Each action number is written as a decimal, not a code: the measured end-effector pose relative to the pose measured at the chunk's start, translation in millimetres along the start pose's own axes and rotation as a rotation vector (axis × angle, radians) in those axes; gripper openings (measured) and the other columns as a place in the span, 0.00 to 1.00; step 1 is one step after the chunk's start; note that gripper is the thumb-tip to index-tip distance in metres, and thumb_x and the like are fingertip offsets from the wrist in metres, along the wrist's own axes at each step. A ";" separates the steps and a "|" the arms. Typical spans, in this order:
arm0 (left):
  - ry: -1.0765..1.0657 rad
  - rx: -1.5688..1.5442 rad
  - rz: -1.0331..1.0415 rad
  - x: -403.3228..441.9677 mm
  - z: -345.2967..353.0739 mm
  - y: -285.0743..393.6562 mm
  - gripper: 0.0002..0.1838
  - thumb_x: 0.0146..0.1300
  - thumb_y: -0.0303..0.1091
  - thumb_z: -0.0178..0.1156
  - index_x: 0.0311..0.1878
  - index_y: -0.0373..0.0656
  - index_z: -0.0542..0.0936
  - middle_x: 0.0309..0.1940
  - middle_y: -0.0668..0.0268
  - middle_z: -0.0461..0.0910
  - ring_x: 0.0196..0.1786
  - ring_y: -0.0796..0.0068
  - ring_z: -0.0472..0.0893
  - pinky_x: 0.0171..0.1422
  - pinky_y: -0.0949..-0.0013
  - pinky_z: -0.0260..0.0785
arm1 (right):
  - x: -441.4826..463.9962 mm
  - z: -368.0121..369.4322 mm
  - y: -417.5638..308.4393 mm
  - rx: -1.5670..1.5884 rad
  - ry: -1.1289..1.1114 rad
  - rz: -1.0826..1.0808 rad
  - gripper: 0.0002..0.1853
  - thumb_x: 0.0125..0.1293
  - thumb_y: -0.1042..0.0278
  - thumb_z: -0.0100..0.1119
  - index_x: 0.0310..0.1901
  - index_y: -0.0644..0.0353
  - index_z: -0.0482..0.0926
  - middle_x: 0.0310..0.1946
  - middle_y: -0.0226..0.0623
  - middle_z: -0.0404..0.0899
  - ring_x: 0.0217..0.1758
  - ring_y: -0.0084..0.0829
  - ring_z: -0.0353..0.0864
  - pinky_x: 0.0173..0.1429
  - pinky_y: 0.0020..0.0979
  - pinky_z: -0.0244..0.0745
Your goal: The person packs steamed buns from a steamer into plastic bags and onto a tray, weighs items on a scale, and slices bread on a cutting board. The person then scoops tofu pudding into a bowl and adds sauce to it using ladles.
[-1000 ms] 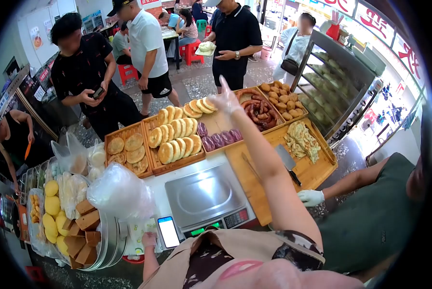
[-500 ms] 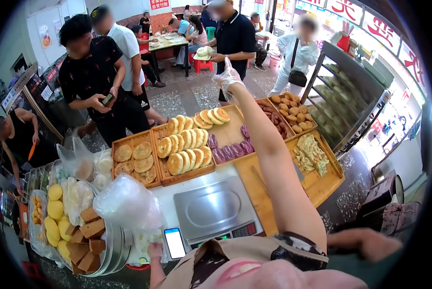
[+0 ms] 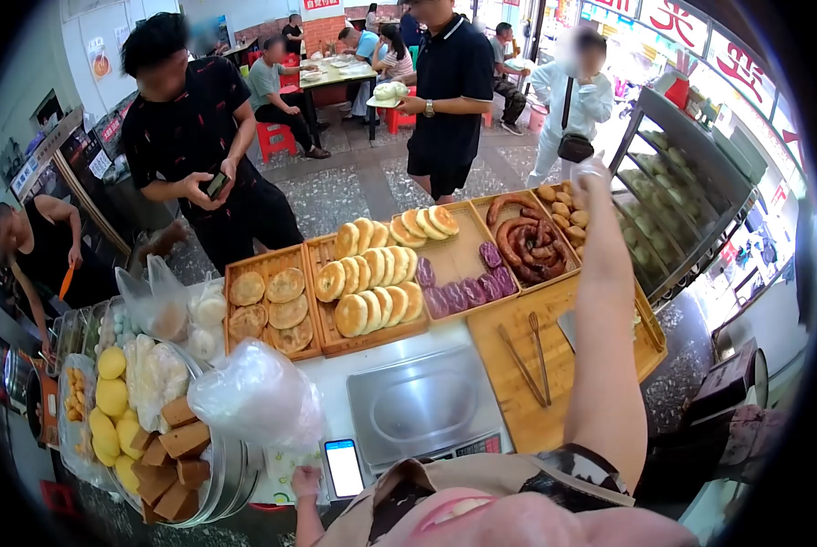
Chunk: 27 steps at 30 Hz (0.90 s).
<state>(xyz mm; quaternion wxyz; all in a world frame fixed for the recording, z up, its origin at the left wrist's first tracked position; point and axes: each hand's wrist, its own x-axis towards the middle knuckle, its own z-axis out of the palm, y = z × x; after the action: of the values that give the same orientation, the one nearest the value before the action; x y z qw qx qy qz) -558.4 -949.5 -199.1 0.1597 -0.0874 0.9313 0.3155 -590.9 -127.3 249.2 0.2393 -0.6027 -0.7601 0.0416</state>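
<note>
My right arm reaches far out over the right side of the counter. At its end my right hand (image 3: 593, 175), in a clear plastic glove, is above the tray of round brown buns (image 3: 559, 208). Blur hides how its fingers are set, and I see nothing in it. Down at the near edge, my left hand (image 3: 305, 480) rests with curled fingers on a green-patterned cloth (image 3: 283, 467), just left of a phone (image 3: 344, 468) with a lit screen. Nothing shows in that hand. A steel scale (image 3: 424, 397) lies between the two arms.
Wooden trays hold flatbreads (image 3: 285, 285), pale griddle cakes (image 3: 372, 273), purple buns (image 3: 463, 294) and sausages (image 3: 529, 242). Tongs (image 3: 529, 365) lie on a board. A plastic bag (image 3: 258, 392) and a steamer (image 3: 235, 474) stand left. A glass cabinet (image 3: 673, 191) stands right. Several people are beyond.
My right hand has swung rightward, from pointing toward the person with the plate to above the brown buns. The tongs and sausages show more fully. My left hand stays by the phone.
</note>
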 end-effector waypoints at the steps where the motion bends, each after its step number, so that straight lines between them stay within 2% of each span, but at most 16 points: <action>1: -0.001 -0.002 -0.005 -1.0 -0.6 3.0 0.16 0.46 0.42 0.65 0.31 0.39 0.79 0.29 0.55 0.82 0.36 0.55 0.82 0.44 0.61 0.73 | 4.8 -9.7 16.0 -0.025 0.023 0.035 0.45 0.53 0.61 0.63 0.70 0.63 0.49 0.40 0.48 0.79 0.42 0.37 0.79 0.46 0.37 0.76; 7: -0.006 0.015 -0.001 -3.0 -8.1 15.6 0.16 0.47 0.42 0.64 0.31 0.39 0.79 0.29 0.55 0.82 0.36 0.55 0.81 0.44 0.60 0.73 | 1.0 -53.9 76.8 -0.055 0.079 0.171 0.39 0.59 0.63 0.58 0.70 0.59 0.52 0.35 0.43 0.82 0.35 0.33 0.81 0.43 0.34 0.76; 9: -0.025 -0.012 -0.026 -2.9 -7.8 15.4 0.16 0.47 0.42 0.65 0.31 0.38 0.79 0.29 0.55 0.82 0.35 0.56 0.81 0.44 0.60 0.73 | -15.7 -76.1 78.3 0.007 -0.055 0.255 0.48 0.56 0.68 0.57 0.73 0.54 0.37 0.42 0.44 0.82 0.41 0.38 0.83 0.44 0.35 0.77; 10: -0.022 -0.012 -0.023 -2.7 -7.9 16.0 0.16 0.47 0.42 0.65 0.31 0.38 0.79 0.29 0.55 0.82 0.35 0.56 0.81 0.44 0.60 0.73 | -24.5 -84.5 78.6 0.011 -0.055 0.256 0.48 0.56 0.68 0.57 0.73 0.54 0.37 0.42 0.44 0.82 0.41 0.38 0.83 0.44 0.35 0.77; 13: 0.002 0.010 -0.013 -3.7 -6.3 14.2 0.16 0.46 0.42 0.64 0.31 0.38 0.79 0.28 0.55 0.81 0.35 0.56 0.82 0.44 0.61 0.73 | -35.4 -90.3 85.4 0.038 -0.092 0.288 0.43 0.56 0.68 0.57 0.71 0.55 0.44 0.45 0.48 0.81 0.43 0.40 0.83 0.46 0.37 0.76; 20: 0.017 -0.012 -0.048 -6.7 -5.7 17.3 0.15 0.46 0.41 0.65 0.30 0.38 0.79 0.27 0.55 0.81 0.35 0.56 0.81 0.44 0.61 0.73 | 17.2 -36.8 158.9 -0.025 0.074 0.292 0.37 0.58 0.62 0.56 0.68 0.59 0.54 0.43 0.49 0.81 0.44 0.40 0.82 0.46 0.38 0.76; 21: 0.025 0.023 -0.033 -4.1 -5.9 17.1 0.15 0.47 0.41 0.64 0.30 0.37 0.79 0.27 0.55 0.81 0.34 0.56 0.81 0.44 0.60 0.73 | 19.5 -28.0 177.1 0.023 0.112 0.193 0.34 0.59 0.50 0.55 0.61 0.64 0.62 0.43 0.46 0.81 0.48 0.39 0.81 0.48 0.38 0.75; 22: -0.045 0.088 0.033 0.3 0.8 3.6 0.15 0.47 0.41 0.64 0.30 0.37 0.79 0.27 0.55 0.81 0.34 0.56 0.81 0.44 0.60 0.73 | 0.9 -40.5 177.5 0.004 0.049 0.176 0.22 0.55 0.58 0.54 0.47 0.64 0.72 0.42 0.50 0.81 0.48 0.43 0.81 0.48 0.41 0.75; 23: -0.009 -0.040 0.115 9.8 14.3 -18.4 0.15 0.48 0.40 0.63 0.31 0.37 0.78 0.27 0.53 0.81 0.34 0.56 0.81 0.43 0.59 0.72 | -21.5 -56.6 173.7 -0.015 -0.014 0.158 0.13 0.50 0.66 0.54 0.33 0.65 0.82 0.41 0.55 0.80 0.47 0.46 0.82 0.48 0.43 0.75; 24: 0.005 -0.175 0.193 19.5 17.8 -34.1 0.15 0.49 0.40 0.62 0.32 0.36 0.78 0.28 0.52 0.80 0.34 0.55 0.81 0.43 0.59 0.72 | -27.9 -53.9 199.3 -0.163 -0.066 0.089 0.10 0.44 0.68 0.57 0.27 0.62 0.83 0.35 0.52 0.82 0.39 0.42 0.84 0.40 0.42 0.77; 25: -0.090 -0.115 0.270 28.0 15.2 -41.6 0.15 0.49 0.40 0.62 0.32 0.36 0.78 0.28 0.52 0.80 0.34 0.55 0.81 0.43 0.59 0.72 | -15.6 -33.3 246.4 -0.292 -0.207 0.132 0.06 0.37 0.71 0.60 0.20 0.61 0.82 0.28 0.51 0.81 0.30 0.37 0.83 0.33 0.39 0.77; 26: -0.100 -0.056 0.304 31.6 16.8 -38.7 0.15 0.50 0.40 0.62 0.32 0.36 0.78 0.28 0.51 0.80 0.34 0.55 0.81 0.43 0.58 0.72 | -45.8 -49.8 267.4 -0.339 -0.305 0.194 0.04 0.33 0.74 0.60 0.17 0.60 0.81 0.25 0.51 0.80 0.26 0.33 0.82 0.32 0.37 0.78; 27: -0.075 0.026 0.305 27.5 16.3 -33.2 0.16 0.50 0.41 0.62 0.32 0.36 0.78 0.29 0.51 0.80 0.34 0.54 0.80 0.43 0.57 0.71 | -78.2 -66.4 288.0 -0.297 -0.284 0.326 0.07 0.33 0.76 0.60 0.21 0.61 0.82 0.27 0.50 0.81 0.30 0.33 0.84 0.35 0.36 0.79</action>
<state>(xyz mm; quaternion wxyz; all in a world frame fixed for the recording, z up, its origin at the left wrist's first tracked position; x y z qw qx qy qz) -571.3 -967.2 -239.6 0.1459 0.0688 0.9312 0.3270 -292.9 -137.7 182.0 0.0294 -0.7340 -0.6766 0.0520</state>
